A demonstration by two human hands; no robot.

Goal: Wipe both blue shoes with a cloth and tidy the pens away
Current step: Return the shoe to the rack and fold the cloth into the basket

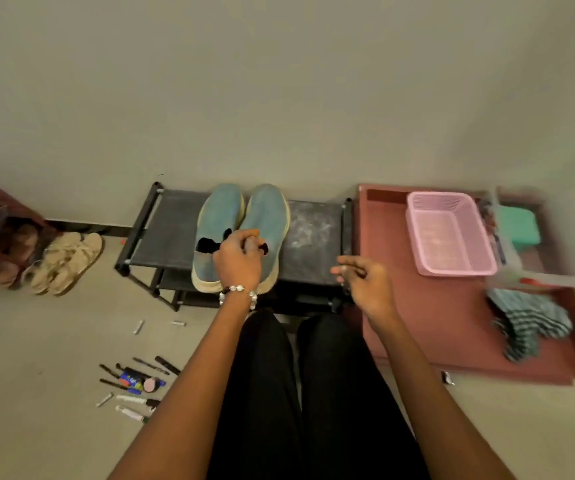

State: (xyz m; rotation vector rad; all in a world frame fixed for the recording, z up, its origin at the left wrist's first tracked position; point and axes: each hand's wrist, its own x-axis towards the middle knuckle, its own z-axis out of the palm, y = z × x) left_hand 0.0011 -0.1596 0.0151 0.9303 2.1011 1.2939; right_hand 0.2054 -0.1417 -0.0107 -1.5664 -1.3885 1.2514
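- We see two blue fabric slip-on shoes with pale yellow soles (241, 220) side by side, touching, on the top shelf of a low black shoe rack (164, 230) against the wall.
- Our left hand (239, 259), with a beaded bracelet at the wrist, lies over the shoe openings, fingers curled round the inner collars, grasping the shoes.
- Our right hand (365, 280) hovers by the rack's right end, fingers loosely bent; whether it pinches anything we cannot tell.
- A scatter of dark and white pens and markers (133, 384) lies on the floor at lower left.
- A striped teal cloth (528, 323) lies crumpled on a reddish-brown board (428, 323) to the right, near an empty pink plastic mesh basket (448, 233).
- Tan sandals (67, 261) sit on the floor left of the rack.
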